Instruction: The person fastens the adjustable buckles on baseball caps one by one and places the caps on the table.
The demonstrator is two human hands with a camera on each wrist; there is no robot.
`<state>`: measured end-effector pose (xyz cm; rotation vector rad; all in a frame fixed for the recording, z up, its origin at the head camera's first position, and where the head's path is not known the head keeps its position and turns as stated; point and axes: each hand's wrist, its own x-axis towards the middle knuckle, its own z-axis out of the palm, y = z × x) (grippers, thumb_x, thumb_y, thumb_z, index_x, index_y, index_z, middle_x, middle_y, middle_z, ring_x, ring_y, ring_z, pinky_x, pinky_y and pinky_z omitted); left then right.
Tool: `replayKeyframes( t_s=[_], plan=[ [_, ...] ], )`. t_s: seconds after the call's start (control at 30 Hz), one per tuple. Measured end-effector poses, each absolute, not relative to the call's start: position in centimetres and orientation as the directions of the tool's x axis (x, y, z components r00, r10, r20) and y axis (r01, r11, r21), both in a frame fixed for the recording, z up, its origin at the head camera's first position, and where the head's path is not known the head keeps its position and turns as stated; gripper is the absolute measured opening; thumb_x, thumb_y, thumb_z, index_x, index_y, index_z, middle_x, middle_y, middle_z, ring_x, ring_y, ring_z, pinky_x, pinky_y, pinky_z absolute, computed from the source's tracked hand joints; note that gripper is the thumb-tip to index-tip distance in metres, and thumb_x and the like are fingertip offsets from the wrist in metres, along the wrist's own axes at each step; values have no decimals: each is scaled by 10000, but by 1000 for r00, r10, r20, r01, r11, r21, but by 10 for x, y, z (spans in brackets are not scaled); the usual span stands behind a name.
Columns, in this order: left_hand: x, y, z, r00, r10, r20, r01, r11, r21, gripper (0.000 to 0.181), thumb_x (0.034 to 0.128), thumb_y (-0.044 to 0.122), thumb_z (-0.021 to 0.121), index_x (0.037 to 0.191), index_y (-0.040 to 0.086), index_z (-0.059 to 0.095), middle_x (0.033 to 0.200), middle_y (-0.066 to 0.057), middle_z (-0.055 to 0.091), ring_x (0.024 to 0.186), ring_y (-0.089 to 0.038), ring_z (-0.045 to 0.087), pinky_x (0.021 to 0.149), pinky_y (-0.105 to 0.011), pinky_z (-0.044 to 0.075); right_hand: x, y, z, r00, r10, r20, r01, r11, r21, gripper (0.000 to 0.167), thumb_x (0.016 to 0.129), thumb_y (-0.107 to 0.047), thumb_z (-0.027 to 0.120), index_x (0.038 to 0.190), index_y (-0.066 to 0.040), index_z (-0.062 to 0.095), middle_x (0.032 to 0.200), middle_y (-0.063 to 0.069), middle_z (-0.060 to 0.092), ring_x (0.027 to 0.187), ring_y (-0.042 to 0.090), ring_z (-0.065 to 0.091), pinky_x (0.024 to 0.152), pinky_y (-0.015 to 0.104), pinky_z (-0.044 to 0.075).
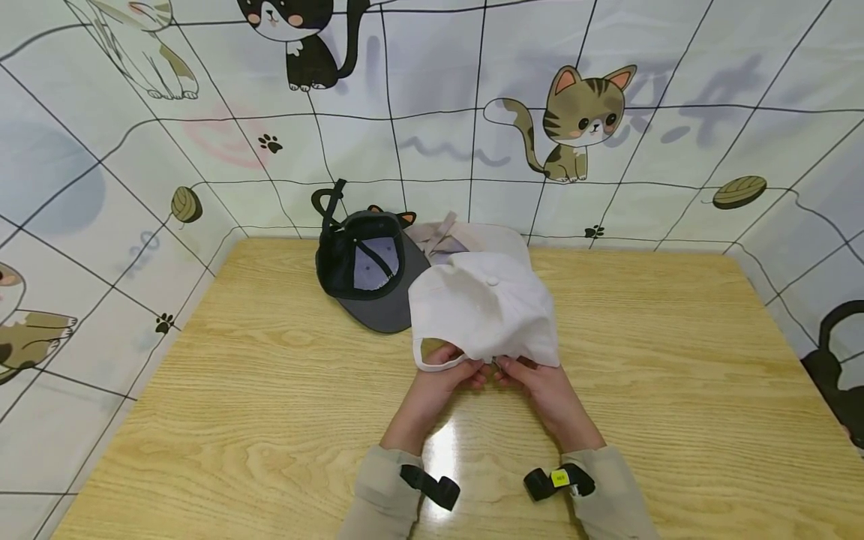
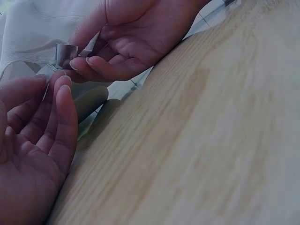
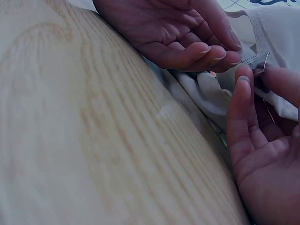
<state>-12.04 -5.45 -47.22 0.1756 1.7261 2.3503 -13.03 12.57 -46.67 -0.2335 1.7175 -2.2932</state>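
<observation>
Left hand [image 1: 442,377] pinches narrow white fabric strap [image 3: 248,60] of white cloth baseball cap [image 1: 486,304]; right hand [image 1: 543,386] pinches its small silver metal buckle [image 2: 65,55].

- Three caps by our count: one white fabric cap [image 1: 482,300], one dark grey fabric cap [image 1: 376,262], one pale pinkish-beige fabric cap [image 1: 499,238]
- Two bare hands, so one left hand [image 1: 442,379] and one right hand [image 1: 542,384]
- We spot one shiny silver metal clasp [image 2: 66,55]
- Two black wrist straps [image 1: 421,481]
- One light wood-grain table [image 1: 270,390]
- On the white printed cloth [image 1: 432,82] we get three black paw prints [image 1: 270,143], two olive-green yarn balls [image 1: 739,193]
</observation>
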Motion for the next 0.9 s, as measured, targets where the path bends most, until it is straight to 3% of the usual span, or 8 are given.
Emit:
replayKeyframes(
  t_s=[0.9],
  plan=[
    [-120,-54,-473,-971,234,-45,-118,-308,944,293,823,167,642,1049,0,561,839,-130,621,768,-206,613,717,-360,512,-131,126,-468,-953,-299,-38,119,-260,-958,278,840,-123,621,1043,-23,459,926,79,540,771,177,560,715,330,504]
  ],
)
